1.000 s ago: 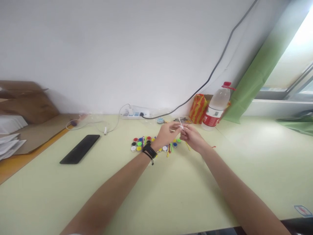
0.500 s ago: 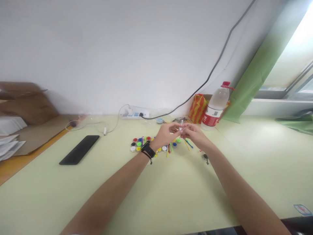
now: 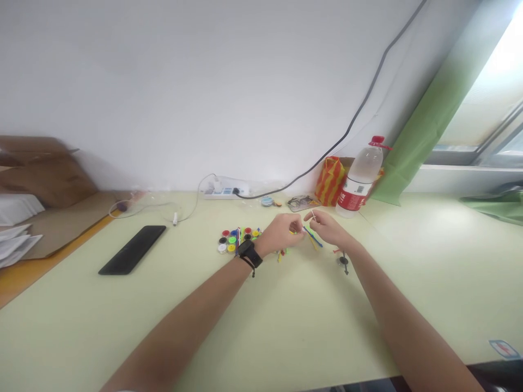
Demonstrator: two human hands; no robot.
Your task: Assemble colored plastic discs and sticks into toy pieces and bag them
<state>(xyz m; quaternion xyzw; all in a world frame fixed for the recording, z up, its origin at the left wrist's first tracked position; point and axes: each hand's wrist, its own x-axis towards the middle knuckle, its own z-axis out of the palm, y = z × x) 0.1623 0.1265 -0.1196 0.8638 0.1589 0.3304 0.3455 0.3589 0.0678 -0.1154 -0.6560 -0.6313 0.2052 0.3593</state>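
My left hand [image 3: 281, 234], with a black watch [image 3: 249, 252] on its wrist, is closed in a pinch over the small parts; what its fingertips hold is too small to make out. Just to its right, my right hand [image 3: 329, 229] pinches a thin white stick [image 3: 313, 214]. Small round discs in several colours, such as a red one [image 3: 225, 233] and a yellow one [image 3: 231, 248], lie in rows under and left of my left hand. Thin blue and yellow sticks [image 3: 314, 238] lie below the gap between my hands. A black disc [image 3: 343, 261] with a dark arrow-shaped piece rests beside my right wrist.
A black phone [image 3: 133, 250] lies at the left. Along the wall are a power strip [image 3: 232, 190] with cables, glasses [image 3: 301, 202], a striped bag [image 3: 330, 182] and a large bottle [image 3: 359, 179]. A brown cardboard box [image 3: 49, 174] stands at the far left.
My hands have drawn apart from where they met. The left has lowered slightly, and the thin white stick is now in my right fingers alone.
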